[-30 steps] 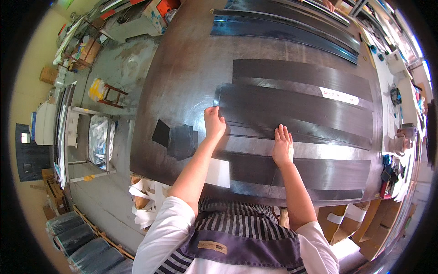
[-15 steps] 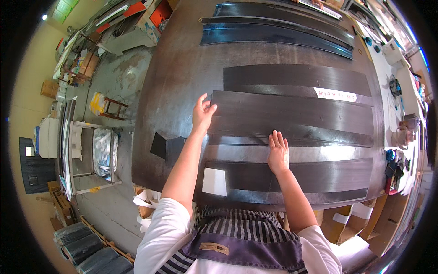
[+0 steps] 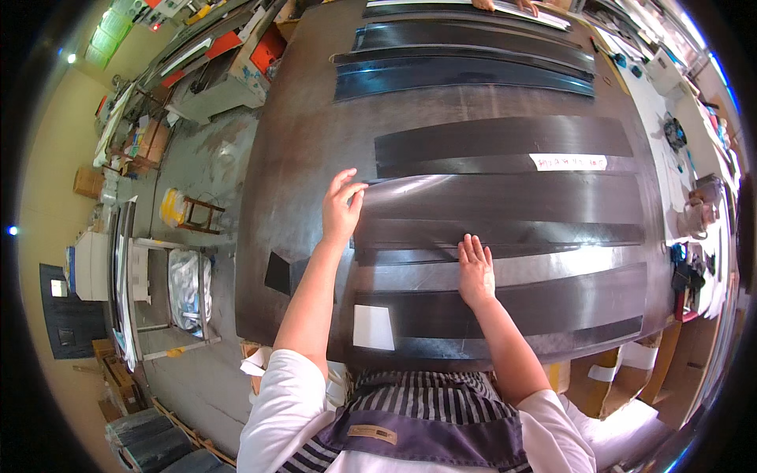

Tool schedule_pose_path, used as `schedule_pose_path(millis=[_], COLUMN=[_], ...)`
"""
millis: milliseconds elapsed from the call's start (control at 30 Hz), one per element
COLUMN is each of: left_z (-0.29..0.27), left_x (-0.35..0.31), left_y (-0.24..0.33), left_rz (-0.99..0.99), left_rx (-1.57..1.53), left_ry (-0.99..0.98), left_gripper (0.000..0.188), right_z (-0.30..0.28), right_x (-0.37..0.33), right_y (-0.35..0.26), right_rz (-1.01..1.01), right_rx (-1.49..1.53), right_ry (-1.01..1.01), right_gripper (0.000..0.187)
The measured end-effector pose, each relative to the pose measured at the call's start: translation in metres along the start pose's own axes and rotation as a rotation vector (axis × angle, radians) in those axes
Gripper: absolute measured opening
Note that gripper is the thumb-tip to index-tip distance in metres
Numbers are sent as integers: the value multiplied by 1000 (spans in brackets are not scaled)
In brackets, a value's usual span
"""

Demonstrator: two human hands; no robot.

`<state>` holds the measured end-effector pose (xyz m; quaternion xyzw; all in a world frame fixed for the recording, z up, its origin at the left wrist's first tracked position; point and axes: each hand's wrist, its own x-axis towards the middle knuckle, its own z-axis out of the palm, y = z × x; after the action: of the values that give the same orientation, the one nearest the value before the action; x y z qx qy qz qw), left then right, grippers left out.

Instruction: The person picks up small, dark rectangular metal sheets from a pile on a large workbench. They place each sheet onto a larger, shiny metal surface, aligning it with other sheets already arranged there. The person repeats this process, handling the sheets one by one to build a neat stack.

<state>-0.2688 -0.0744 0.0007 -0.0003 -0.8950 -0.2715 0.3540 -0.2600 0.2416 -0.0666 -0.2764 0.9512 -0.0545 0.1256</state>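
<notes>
A long, dark, flexible sheet (image 3: 505,199) lies across the table before me. At its left end, the bent fingers of my left hand (image 3: 343,211) close on the far corner; the exact grip is partly hidden. A bright curved sheen runs along the edge near that corner, where the sheet looks slightly raised. My right hand (image 3: 477,272) is flat, fingers stretched out, with its fingertips at the sheet's near edge. Just beyond lies another dark strip (image 3: 497,138) bearing a white handwritten label (image 3: 569,162). Nearer me is a further dark strip (image 3: 552,303), with a white rectangular piece (image 3: 373,327) at its left end.
The brown table (image 3: 300,150) carries several stacked dark strips (image 3: 465,77) at its far side. Another person's hand (image 3: 483,5) shows at the far edge. A small black piece (image 3: 277,273) lies left of my forearm. Cardboard boxes (image 3: 607,386) stand below the near right edge.
My left hand has drawn slightly toward me and left, and the sheet's far left corner has shifted nearer, with a curved sheen appearing. My right hand stays flat. The whole view has shifted slightly.
</notes>
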Motion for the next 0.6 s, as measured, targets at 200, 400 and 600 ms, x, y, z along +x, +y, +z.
schedule_pose_path(millis=[200,400,600], left_z=[-11,-21,-76], left_x=[-16,-27,34], left_y=[14,24,137], left_rz=[-747,-965,-677], left_rx=[-399,-888,-1065], left_ry=[-322,-445,-307], left_gripper=[32,34,26], right_z=[-5,-16,-29], right_x=[0,-1,-28], right_y=[-4,5,84], right_rz=[26,116,710], right_rx=[40,706,2241], right_ry=[-14,101,493], right_gripper=[58,58,59])
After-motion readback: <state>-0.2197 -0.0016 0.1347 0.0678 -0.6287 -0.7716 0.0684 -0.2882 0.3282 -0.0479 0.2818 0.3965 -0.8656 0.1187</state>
